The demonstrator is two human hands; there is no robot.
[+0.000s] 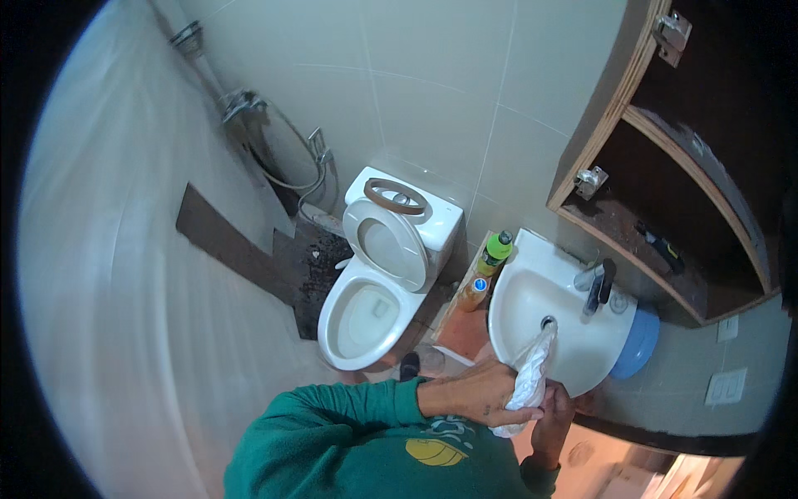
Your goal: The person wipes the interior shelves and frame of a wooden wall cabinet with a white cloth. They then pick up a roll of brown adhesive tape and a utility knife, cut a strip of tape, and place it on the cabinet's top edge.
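Clasping from the left, the left hand point(489, 394) is closed on the bunched white cloth point(530, 381) over the washbasin's point(586, 359) near edge; the cloth should handle light, limp, perhaps slippery, best held by gathered folds; I cannot tell the right hand's point(555, 413) grip.

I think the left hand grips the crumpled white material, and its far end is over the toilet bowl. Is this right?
Not quite: the head view shows the far end of the crumpled white material at the sink drain. The left hand does grip it.
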